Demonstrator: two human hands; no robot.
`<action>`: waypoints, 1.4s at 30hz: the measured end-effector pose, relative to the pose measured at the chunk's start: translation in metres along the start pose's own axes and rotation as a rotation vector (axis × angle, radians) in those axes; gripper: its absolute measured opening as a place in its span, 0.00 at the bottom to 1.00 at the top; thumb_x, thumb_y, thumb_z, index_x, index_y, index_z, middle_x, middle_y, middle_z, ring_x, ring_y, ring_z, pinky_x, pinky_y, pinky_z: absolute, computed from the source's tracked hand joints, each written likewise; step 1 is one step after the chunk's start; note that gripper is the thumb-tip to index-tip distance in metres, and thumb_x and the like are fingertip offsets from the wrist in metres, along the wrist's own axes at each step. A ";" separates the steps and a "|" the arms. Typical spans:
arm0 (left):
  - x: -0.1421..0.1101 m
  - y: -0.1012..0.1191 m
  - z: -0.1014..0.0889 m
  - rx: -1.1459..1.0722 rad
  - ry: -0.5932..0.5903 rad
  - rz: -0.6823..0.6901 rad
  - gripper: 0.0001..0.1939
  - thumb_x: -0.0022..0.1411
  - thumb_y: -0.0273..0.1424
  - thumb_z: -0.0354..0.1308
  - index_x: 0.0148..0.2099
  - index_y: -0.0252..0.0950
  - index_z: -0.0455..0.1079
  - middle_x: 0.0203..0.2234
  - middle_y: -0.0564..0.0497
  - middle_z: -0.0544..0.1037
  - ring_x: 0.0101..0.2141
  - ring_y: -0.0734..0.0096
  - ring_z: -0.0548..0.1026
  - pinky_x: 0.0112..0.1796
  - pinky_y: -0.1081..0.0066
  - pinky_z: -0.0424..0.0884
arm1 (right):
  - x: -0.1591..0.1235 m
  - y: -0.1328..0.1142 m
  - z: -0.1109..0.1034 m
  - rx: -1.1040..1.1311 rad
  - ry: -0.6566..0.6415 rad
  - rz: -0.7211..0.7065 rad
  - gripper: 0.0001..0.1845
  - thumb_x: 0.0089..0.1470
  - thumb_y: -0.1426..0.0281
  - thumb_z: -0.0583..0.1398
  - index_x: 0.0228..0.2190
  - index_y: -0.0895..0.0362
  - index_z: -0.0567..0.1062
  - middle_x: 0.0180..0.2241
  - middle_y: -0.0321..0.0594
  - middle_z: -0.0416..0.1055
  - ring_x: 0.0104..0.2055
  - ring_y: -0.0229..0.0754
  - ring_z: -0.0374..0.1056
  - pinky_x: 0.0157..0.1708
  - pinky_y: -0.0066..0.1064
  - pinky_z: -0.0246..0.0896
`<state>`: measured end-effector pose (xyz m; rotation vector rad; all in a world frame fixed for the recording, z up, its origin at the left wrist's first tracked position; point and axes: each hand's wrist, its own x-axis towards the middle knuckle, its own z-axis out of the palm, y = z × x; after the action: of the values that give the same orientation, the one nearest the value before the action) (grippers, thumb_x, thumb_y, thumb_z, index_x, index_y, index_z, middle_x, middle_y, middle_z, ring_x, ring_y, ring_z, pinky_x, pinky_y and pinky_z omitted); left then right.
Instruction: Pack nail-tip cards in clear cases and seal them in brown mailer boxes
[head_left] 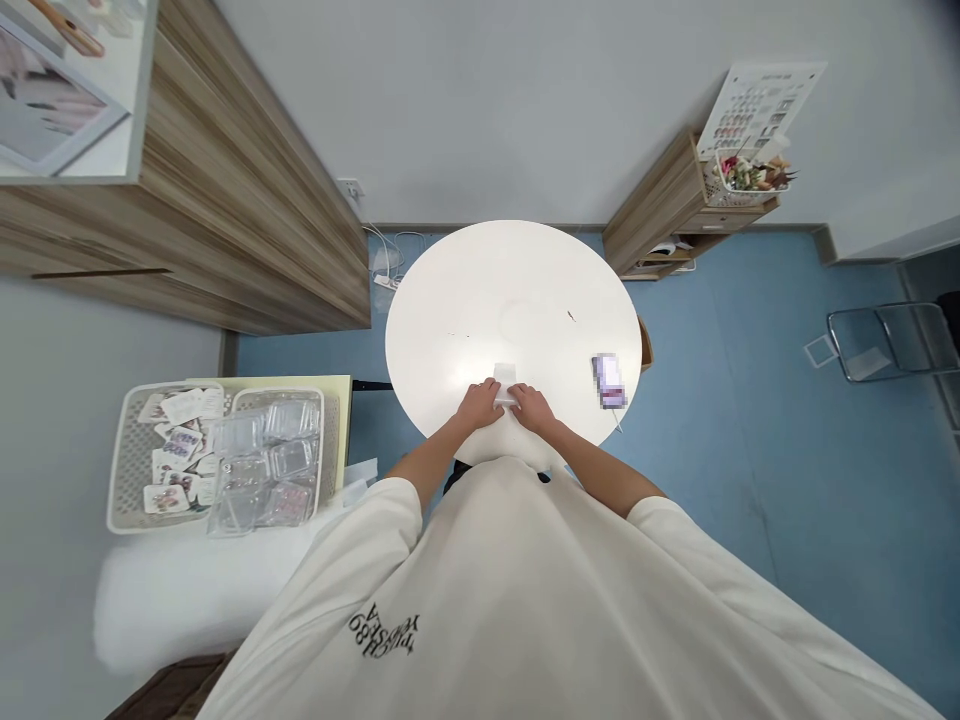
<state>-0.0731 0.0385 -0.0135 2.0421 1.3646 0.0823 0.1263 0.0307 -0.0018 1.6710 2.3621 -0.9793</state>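
Note:
A small pale rectangular piece (505,374), like folded paper or thin plastic, lies near the front edge of the round white table (517,270). My left hand (478,404) grips its left side with bent fingers. On the opposite side, my right hand (532,407) has its fingers closed on the right edge. The two hands are a short gap apart, both low over the tabletop. Exactly what the piece is made of is too small to tell.
A blurred phone (609,381) with a cable lies on the table's right. To the left stand a white basket of cards (124,470) and clear plastic boxes (270,465). A wooden cabinet (300,220), a small shelf (660,200) and a metal-framed chair (892,305) surround the table.

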 end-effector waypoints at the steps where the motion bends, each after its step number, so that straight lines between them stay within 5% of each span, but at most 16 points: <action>1: 0.000 -0.001 -0.002 -0.030 -0.001 -0.011 0.21 0.63 0.34 0.56 0.58 0.39 0.65 0.55 0.43 0.71 0.48 0.54 0.76 0.55 0.55 0.66 | 0.001 0.000 -0.003 0.001 0.003 -0.011 0.23 0.62 0.73 0.57 0.58 0.54 0.68 0.57 0.49 0.68 0.52 0.51 0.67 0.51 0.41 0.62; 7: 0.012 0.005 -0.007 -0.263 0.072 -0.241 0.19 0.70 0.36 0.49 0.60 0.38 0.64 0.52 0.44 0.75 0.46 0.56 0.77 0.50 0.59 0.71 | 0.024 0.007 -0.021 0.078 0.039 -0.046 0.21 0.69 0.69 0.51 0.60 0.56 0.67 0.52 0.48 0.73 0.50 0.49 0.69 0.50 0.37 0.62; 11: 0.014 0.017 -0.005 -0.307 0.192 -0.345 0.28 0.70 0.31 0.47 0.70 0.34 0.51 0.63 0.37 0.65 0.50 0.56 0.76 0.48 0.59 0.72 | 0.052 0.016 -0.031 0.092 0.050 0.034 0.23 0.70 0.67 0.50 0.62 0.55 0.66 0.49 0.49 0.74 0.46 0.49 0.70 0.47 0.37 0.63; 14: 0.009 0.022 0.001 -0.106 0.212 -0.222 0.33 0.66 0.26 0.50 0.72 0.34 0.50 0.70 0.37 0.55 0.62 0.49 0.66 0.57 0.54 0.66 | 0.072 0.021 -0.034 0.093 0.042 0.070 0.22 0.69 0.67 0.49 0.60 0.55 0.68 0.46 0.50 0.73 0.44 0.51 0.70 0.45 0.37 0.63; 19: 0.008 0.015 0.014 0.132 0.008 -0.005 0.42 0.58 0.22 0.54 0.74 0.38 0.50 0.74 0.42 0.48 0.71 0.46 0.49 0.66 0.44 0.47 | 0.087 0.021 -0.030 0.124 0.065 0.160 0.23 0.67 0.67 0.51 0.60 0.58 0.67 0.51 0.54 0.70 0.49 0.53 0.68 0.48 0.39 0.62; 25: 0.017 0.011 0.011 0.275 -0.133 -0.029 0.45 0.58 0.23 0.54 0.76 0.38 0.45 0.75 0.43 0.41 0.72 0.49 0.44 0.67 0.43 0.43 | 0.066 0.012 -0.015 0.173 0.228 0.331 0.25 0.62 0.66 0.58 0.59 0.55 0.62 0.56 0.52 0.63 0.51 0.52 0.67 0.47 0.38 0.65; 35: 0.009 0.017 -0.013 0.295 -0.126 -0.020 0.41 0.60 0.26 0.55 0.74 0.35 0.50 0.74 0.38 0.45 0.71 0.46 0.50 0.66 0.47 0.49 | 0.060 -0.011 -0.009 0.490 0.174 0.552 0.24 0.58 0.69 0.60 0.56 0.55 0.71 0.42 0.42 0.76 0.45 0.44 0.73 0.49 0.32 0.65; 42: -0.018 -0.028 -0.034 0.253 -0.079 -0.109 0.43 0.60 0.25 0.54 0.76 0.36 0.45 0.74 0.39 0.43 0.71 0.45 0.47 0.66 0.45 0.46 | 0.091 -0.059 0.002 0.570 0.118 0.465 0.31 0.52 0.73 0.61 0.58 0.55 0.69 0.47 0.41 0.77 0.48 0.43 0.73 0.51 0.32 0.66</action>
<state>-0.1173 0.0469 0.0027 2.1444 1.4960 -0.2281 0.0374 0.0922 -0.0152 2.3745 1.6890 -1.5673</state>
